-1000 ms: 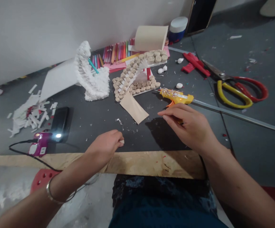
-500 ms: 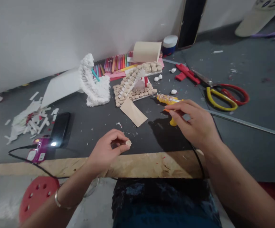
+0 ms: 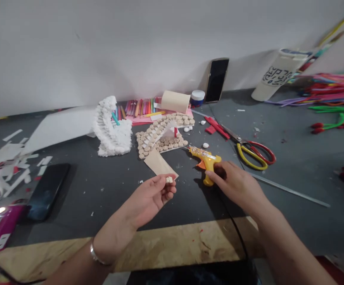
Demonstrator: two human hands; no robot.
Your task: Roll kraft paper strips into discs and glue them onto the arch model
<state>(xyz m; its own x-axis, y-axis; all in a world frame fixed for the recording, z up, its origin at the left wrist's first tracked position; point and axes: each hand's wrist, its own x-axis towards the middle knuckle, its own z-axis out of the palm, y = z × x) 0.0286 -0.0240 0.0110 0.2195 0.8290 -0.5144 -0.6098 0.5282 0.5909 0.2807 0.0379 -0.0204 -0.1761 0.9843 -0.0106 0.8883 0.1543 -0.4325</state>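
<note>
My left hand (image 3: 152, 198), palm turned up, pinches a small beige paper roll (image 3: 169, 180) between thumb and fingertips. At the handle of a yellow glue gun (image 3: 209, 160), my right hand (image 3: 234, 180) has its thumb and fingers on the grip. The gun's nozzle points left, close to a curved model covered in beige rolls (image 3: 162, 134). A tan paper strip (image 3: 158, 163) lies in front of that model, partly behind my left hand. Left of it stands a white, rough-textured model (image 3: 115, 136) with a teal stick.
Scissors (image 3: 251, 154) and a metal ruler (image 3: 290, 190) lie at the right. Black phone (image 3: 48, 192), purple power strip (image 3: 5, 229) and white paper scraps (image 3: 8, 174) are at the left. Behind are a small jar (image 3: 197, 97), upright phone (image 3: 217, 80) and a tilted tumbler (image 3: 278, 75).
The view has shifted, showing more at the right. My left hand has turned palm up with the roll. My right hand has moved onto the glue gun's handle.
</note>
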